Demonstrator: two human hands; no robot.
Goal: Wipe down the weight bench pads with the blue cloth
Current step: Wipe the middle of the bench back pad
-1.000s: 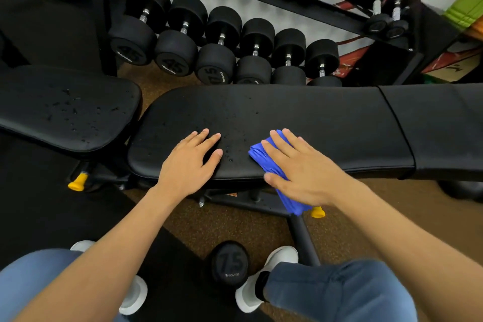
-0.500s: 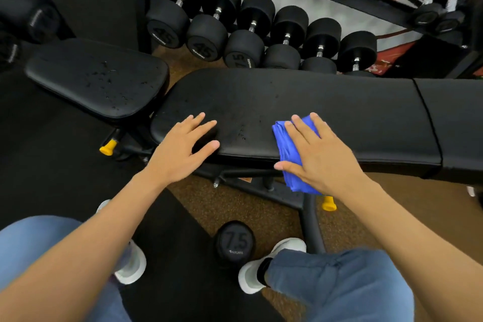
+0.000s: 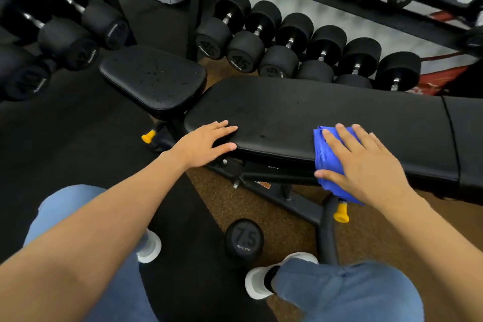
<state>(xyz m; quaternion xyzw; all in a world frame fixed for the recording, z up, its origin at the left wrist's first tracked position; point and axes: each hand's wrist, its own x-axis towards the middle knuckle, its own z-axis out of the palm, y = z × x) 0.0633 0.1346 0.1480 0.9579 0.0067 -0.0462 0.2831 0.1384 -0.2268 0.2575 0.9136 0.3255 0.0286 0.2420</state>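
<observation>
Two flat hands: right hand (image 3: pixel 366 167) presses cloth (image 3: pixel 325 157) on long pad (image 3: pixel 313 104), centre-right; left hand (image 3: pixel 206 144) braces pad edge, fingers straight. We'd overlap strokes, then do speckled seat pad (image 3: pixel 154 78), upper left.

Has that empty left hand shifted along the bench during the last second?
Yes. The left hand has slid leftward along the long back pad, closer to its rounded end beside the seat pad.
</observation>
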